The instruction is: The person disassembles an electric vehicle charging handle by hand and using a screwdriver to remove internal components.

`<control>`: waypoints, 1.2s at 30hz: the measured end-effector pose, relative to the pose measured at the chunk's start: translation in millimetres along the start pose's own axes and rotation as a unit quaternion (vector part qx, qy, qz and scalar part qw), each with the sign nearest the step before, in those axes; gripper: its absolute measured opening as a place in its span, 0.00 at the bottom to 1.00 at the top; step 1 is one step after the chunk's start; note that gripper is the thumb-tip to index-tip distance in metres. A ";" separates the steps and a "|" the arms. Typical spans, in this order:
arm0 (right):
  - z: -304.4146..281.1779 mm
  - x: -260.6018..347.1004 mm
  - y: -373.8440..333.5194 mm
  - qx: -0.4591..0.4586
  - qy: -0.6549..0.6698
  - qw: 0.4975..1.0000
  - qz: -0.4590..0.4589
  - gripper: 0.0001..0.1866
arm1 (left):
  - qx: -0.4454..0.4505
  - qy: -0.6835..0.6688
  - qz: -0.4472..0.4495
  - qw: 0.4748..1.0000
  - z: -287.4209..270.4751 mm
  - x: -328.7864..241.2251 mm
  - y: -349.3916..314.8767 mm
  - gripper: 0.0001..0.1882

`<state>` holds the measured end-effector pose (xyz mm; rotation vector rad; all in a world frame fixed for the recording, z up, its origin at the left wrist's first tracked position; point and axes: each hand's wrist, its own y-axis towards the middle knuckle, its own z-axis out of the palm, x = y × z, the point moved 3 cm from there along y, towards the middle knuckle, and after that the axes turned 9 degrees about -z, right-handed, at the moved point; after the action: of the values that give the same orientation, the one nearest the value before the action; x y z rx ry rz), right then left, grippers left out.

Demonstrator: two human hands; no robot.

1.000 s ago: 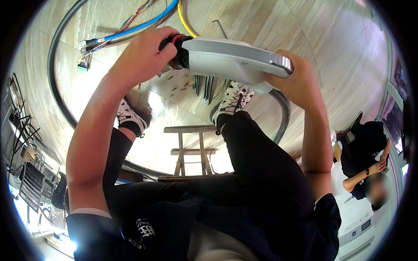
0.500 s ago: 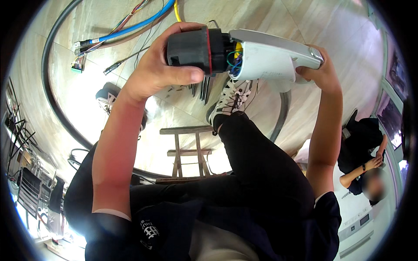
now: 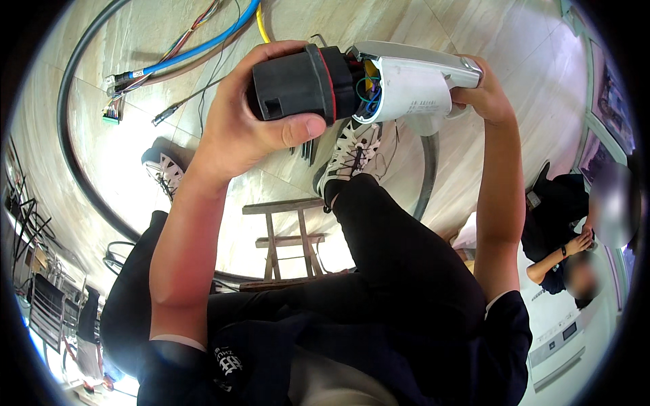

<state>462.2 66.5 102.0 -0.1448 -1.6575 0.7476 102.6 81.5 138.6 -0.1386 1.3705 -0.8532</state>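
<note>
My left hand (image 3: pixel 233 118) is closed around the black head (image 3: pixel 288 84) of an electric-car charging plug, its thumb along the near side. A thin red seal rings the head. My right hand (image 3: pixel 489 95) grips the far right end of the plug's pale grey handle shell (image 3: pixel 414 91). Between head and shell lies an open gap, where green, blue and yellow wires (image 3: pixel 369 91) show. Both hands hold the plug raised over the floor, roughly level. The right fingers are partly hidden behind the shell.
A thick black cable (image 3: pixel 66 128) loops across the floor. Blue cable (image 3: pixel 203 53) and thin coloured wires with a green connector (image 3: pixel 112 116) lie upper left. A wooden stool (image 3: pixel 288 240) stands between my legs. Another person (image 3: pixel 558 223) is at the right.
The plug has shifted slightly left, and its black head has turned a little in my left hand's grip. The view has moved slightly. A second blurred head shows at the right.
</note>
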 end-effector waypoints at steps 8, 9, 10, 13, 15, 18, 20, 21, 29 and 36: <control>-7.5 -26.7 21.7 -0.062 -0.065 0.995 -0.032 0.18 | 0.010 -0.040 -0.002 0.999 10.0 2.8 -2.4 0.44; -9.7 -37.6 26.3 -0.085 -0.094 0.991 -0.030 0.18 | -0.001 -0.036 -0.008 0.999 10.7 1.5 -1.6 0.43; -11.0 -43.5 26.8 -0.110 -0.126 0.986 -0.025 0.19 | -0.008 -0.034 -0.014 0.999 12.4 1.7 -0.3 0.43; 12.0 -34.1 28.8 -0.122 -0.063 0.987 -0.088 0.20 | -0.023 -0.063 -0.036 0.997 8.1 11.6 5.0 0.42; 10.2 -47.0 16.7 -0.193 -0.069 0.970 -0.133 0.23 | -0.027 -0.088 -0.050 0.995 4.7 19.0 9.0 0.38; 8.6 -96.6 -19.0 -0.303 -0.096 0.948 -0.026 0.25 | -0.053 -0.110 -0.084 0.989 3.9 25.4 12.7 0.36; 22.0 -125.2 -40.7 -0.235 -0.086 0.968 0.022 0.29 | -0.061 -0.124 -0.085 0.987 4.7 28.9 15.4 0.35; 39.3 -129.2 -50.1 -0.200 -0.110 0.973 0.031 0.30 | -0.060 -0.124 -0.089 0.986 0.9 32.4 17.0 0.35; 74.8 -146.8 -44.3 -0.099 -0.217 0.967 0.086 0.28 | -0.008 -0.143 -0.103 0.984 -21.1 53.5 27.8 0.34; 90.0 -89.9 -43.0 -0.093 -0.237 0.967 0.022 0.23 | 0.036 -0.319 -0.093 0.943 -70.8 77.5 50.0 0.35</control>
<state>414.3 -45.9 46.2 -0.1421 -2.1889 0.6927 58.7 97.0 32.1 -0.4527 0.7224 -0.9105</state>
